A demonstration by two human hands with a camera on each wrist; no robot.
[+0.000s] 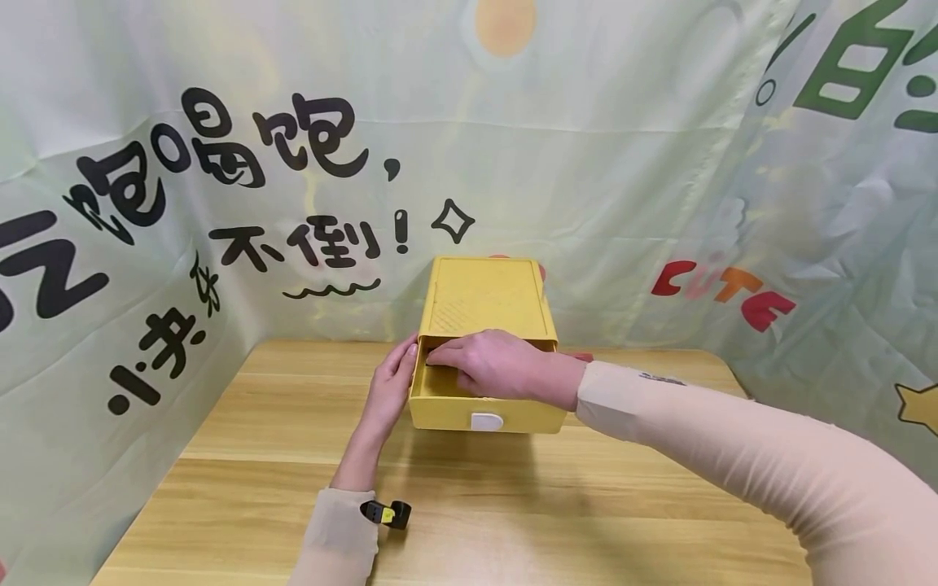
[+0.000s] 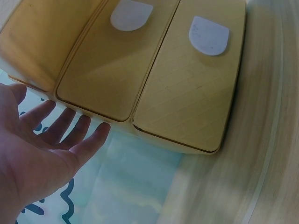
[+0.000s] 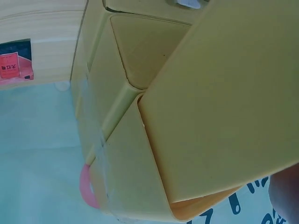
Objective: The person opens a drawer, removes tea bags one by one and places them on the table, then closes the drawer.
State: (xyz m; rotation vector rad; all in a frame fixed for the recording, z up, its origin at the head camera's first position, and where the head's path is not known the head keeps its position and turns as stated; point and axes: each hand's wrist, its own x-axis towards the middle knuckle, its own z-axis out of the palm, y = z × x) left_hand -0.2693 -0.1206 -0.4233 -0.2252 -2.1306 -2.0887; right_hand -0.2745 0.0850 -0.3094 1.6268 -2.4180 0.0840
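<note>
A yellow drawer cabinet [image 1: 487,297] stands at the back of the table, its top drawer [image 1: 443,413] pulled out. My right hand [image 1: 498,360] reaches into that drawer over its right side, fingertips near the inner left wall. Something small and dark shows by those fingertips, too unclear to name or to tell if it is held. My left hand [image 1: 392,387] rests against the cabinet's left side with loosely extended fingers. In the left wrist view, that hand's fingertips lie along the cabinet edge, beside the lower drawers [image 2: 173,98]. The right wrist view shows mostly the open drawer's outer side [image 3: 224,107].
White tabs, such as the drawer handle [image 1: 487,422], mark the drawer fronts. A red and dark packet [image 3: 14,65] lies on the table right of the cabinet. A pink curved piece [image 3: 88,186] shows behind it. A printed curtain [image 1: 586,187] hangs around the wooden table [image 1: 293,456].
</note>
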